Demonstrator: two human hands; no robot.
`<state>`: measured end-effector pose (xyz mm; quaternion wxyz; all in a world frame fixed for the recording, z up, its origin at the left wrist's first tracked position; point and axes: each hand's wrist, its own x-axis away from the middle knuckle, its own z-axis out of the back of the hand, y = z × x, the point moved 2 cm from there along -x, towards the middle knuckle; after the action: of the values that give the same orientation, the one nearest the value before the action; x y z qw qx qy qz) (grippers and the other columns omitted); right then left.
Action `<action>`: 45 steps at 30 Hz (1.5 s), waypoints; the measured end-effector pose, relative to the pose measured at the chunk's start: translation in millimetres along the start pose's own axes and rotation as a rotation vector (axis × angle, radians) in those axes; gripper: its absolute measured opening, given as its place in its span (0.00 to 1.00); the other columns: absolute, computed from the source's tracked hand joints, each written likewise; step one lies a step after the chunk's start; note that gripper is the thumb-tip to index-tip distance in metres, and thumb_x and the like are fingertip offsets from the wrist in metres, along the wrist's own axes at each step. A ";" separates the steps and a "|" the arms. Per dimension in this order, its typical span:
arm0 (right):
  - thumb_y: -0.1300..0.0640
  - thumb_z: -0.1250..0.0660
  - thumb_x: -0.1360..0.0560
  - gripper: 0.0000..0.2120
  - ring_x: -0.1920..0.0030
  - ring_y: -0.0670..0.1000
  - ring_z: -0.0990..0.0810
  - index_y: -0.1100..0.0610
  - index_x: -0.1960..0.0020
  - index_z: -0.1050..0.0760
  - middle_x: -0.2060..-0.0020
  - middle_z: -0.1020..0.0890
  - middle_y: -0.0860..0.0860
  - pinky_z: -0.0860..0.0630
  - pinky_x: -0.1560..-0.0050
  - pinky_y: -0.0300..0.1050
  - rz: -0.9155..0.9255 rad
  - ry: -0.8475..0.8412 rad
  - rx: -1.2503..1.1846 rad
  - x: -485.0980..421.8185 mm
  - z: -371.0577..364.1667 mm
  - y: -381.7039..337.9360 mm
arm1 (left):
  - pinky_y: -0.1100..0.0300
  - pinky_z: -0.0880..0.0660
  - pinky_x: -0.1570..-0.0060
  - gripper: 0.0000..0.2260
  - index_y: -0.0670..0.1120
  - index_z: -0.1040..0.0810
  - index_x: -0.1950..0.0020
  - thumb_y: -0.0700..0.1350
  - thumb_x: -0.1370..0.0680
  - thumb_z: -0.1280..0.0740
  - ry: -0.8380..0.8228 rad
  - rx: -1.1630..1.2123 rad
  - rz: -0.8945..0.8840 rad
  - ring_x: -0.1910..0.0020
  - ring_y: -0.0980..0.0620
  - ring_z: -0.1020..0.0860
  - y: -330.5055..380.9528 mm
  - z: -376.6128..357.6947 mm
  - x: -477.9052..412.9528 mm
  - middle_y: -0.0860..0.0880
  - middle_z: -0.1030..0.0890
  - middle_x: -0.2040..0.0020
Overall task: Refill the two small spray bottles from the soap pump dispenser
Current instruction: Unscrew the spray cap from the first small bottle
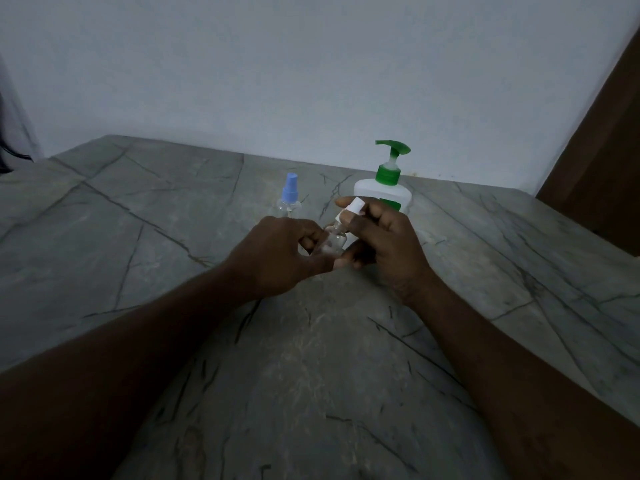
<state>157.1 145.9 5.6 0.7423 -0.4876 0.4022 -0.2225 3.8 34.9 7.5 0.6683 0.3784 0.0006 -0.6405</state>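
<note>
A small clear spray bottle (331, 241) with a white cap (354, 207) is held tilted above the table between both hands. My left hand (277, 254) grips its clear body from the left. My right hand (384, 237) pinches the white cap at the top. A second small clear spray bottle (289, 199) with a light blue cap stands upright just behind my left hand. The white soap pump dispenser (379, 190) with a green pump head stands behind my right hand, its lower part hidden by my fingers.
The grey marble-patterned table (311, 358) runs back to a pale wall. A brown wooden panel (602, 168) stands at the right edge. Dark cables (10, 157) lie at the far left.
</note>
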 end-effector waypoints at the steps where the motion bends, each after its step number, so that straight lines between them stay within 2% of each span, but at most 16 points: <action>1: 0.39 0.29 0.28 0.22 0.59 0.60 0.14 0.53 0.41 0.20 0.52 0.13 0.53 0.18 0.63 0.50 -0.003 0.028 0.059 -0.6 -1.0 0.5 | 0.61 0.24 0.63 0.16 0.52 0.16 0.50 0.62 0.29 0.26 0.003 0.001 -0.003 0.63 0.61 0.20 0.5 0.2 0.0 0.56 0.16 0.58; 3: 0.38 0.27 0.28 0.21 0.58 0.54 0.13 0.54 0.45 0.20 0.56 0.13 0.51 0.15 0.56 0.56 0.002 0.096 0.179 -1.3 -1.5 0.8 | 0.63 0.24 0.63 0.17 0.52 0.16 0.50 0.63 0.29 0.26 -0.005 -0.003 -0.015 0.62 0.62 0.20 2.1 0.4 0.1 0.56 0.15 0.57; 5: 0.44 0.26 0.25 0.16 0.60 0.54 0.13 0.57 0.48 0.20 0.58 0.13 0.52 0.15 0.56 0.59 0.015 0.133 0.196 -1.1 -0.5 -1.7 | 0.66 0.26 0.64 0.16 0.52 0.16 0.50 0.61 0.28 0.26 -0.027 -0.005 -0.013 0.63 0.64 0.20 3.0 0.6 -0.5 0.56 0.15 0.57; 7: 0.49 0.26 0.23 0.14 0.64 0.57 0.13 0.58 0.46 0.21 0.57 0.13 0.54 0.16 0.61 0.56 0.013 0.151 0.090 0.2 2.8 -7.6 | 0.63 0.25 0.63 0.15 0.52 0.16 0.50 0.62 0.28 0.27 -0.043 0.008 -0.002 0.65 0.64 0.21 2.3 0.4 -1.0 0.56 0.15 0.57; 10: 0.53 0.29 0.20 0.11 0.66 0.57 0.14 0.58 0.41 0.20 0.53 0.12 0.54 0.21 0.67 0.45 0.039 0.196 -0.069 0.6 11.3 -18.2 | 0.59 0.22 0.59 0.19 0.52 0.16 0.50 0.65 0.29 0.29 -0.058 -0.002 0.009 0.65 0.63 0.21 1.5 0.4 -1.0 0.56 0.15 0.54; 15: 0.56 0.31 0.19 0.12 0.65 0.54 0.15 0.60 0.39 0.19 0.50 0.13 0.54 0.22 0.61 0.46 0.050 0.169 -0.176 -1.4 15.2 -21.3 | 0.63 0.26 0.61 0.20 0.53 0.18 0.46 0.65 0.29 0.29 -0.048 0.002 0.034 0.62 0.64 0.21 1.1 -0.3 -0.9 0.57 0.16 0.52; 18: 0.57 0.32 0.19 0.13 0.66 0.52 0.16 0.62 0.37 0.20 0.49 0.13 0.55 0.23 0.64 0.45 0.066 0.140 -0.197 -2.0 15.0 -23.5 | 0.65 0.30 0.64 0.20 0.55 0.22 0.43 0.63 0.29 0.27 -0.012 0.012 0.039 0.65 0.68 0.22 1.8 1.5 -0.9 0.58 0.18 0.53; 21: 0.58 0.32 0.19 0.13 0.66 0.52 0.16 0.62 0.36 0.21 0.49 0.13 0.54 0.23 0.64 0.44 0.082 0.140 -0.216 -2.7 16.4 -23.5 | 0.65 0.31 0.65 0.18 0.53 0.25 0.45 0.60 0.28 0.25 0.017 0.029 0.051 0.66 0.63 0.23 4.4 4.4 -1.7 0.58 0.20 0.54; 26: 0.57 0.31 0.19 0.12 0.63 0.53 0.15 0.62 0.38 0.20 0.49 0.13 0.54 0.23 0.65 0.42 0.078 0.147 -0.197 -4.2 18.8 -22.2 | 0.66 0.31 0.65 0.17 0.55 0.24 0.45 0.61 0.28 0.26 0.022 0.010 0.042 0.66 0.66 0.23 3.4 4.0 -1.0 0.58 0.19 0.53; 29: 0.58 0.31 0.19 0.12 0.64 0.53 0.15 0.62 0.38 0.19 0.49 0.13 0.54 0.23 0.66 0.41 0.075 0.148 -0.188 -3.8 18.5 -21.3 | 0.65 0.31 0.65 0.17 0.54 0.24 0.46 0.61 0.28 0.26 0.010 0.022 0.031 0.64 0.70 0.23 2.7 2.2 -0.3 0.57 0.19 0.53; 32: 0.57 0.32 0.19 0.11 0.63 0.52 0.15 0.60 0.39 0.19 0.49 0.13 0.54 0.24 0.62 0.44 0.055 0.141 -0.238 -3.8 18.2 -20.5 | 0.66 0.31 0.66 0.17 0.54 0.23 0.46 0.61 0.28 0.26 0.019 0.018 0.019 0.63 0.71 0.23 2.1 2.8 -0.5 0.57 0.18 0.54; 39: 0.57 0.31 0.19 0.12 0.64 0.52 0.16 0.62 0.38 0.19 0.49 0.13 0.55 0.22 0.64 0.42 0.063 0.156 -0.168 -3.2 18.1 -21.0 | 0.66 0.32 0.66 0.17 0.53 0.23 0.47 0.61 0.28 0.26 0.025 0.016 0.006 0.64 0.72 0.24 2.6 3.1 -0.7 0.57 0.19 0.54; 45: 0.58 0.31 0.19 0.10 0.64 0.54 0.16 0.62 0.40 0.19 0.51 0.12 0.54 0.20 0.59 0.49 0.103 0.198 -0.133 -1.1 16.1 -23.3 | 0.66 0.32 0.66 0.16 0.52 0.23 0.46 0.60 0.27 0.27 0.013 0.018 0.017 0.64 0.73 0.24 4.5 2.8 -1.4 0.57 0.19 0.54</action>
<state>171.0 145.5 30.3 0.6755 -0.4902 0.5117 -0.2039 6.1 34.2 12.5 0.6702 0.3886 -0.0039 -0.6323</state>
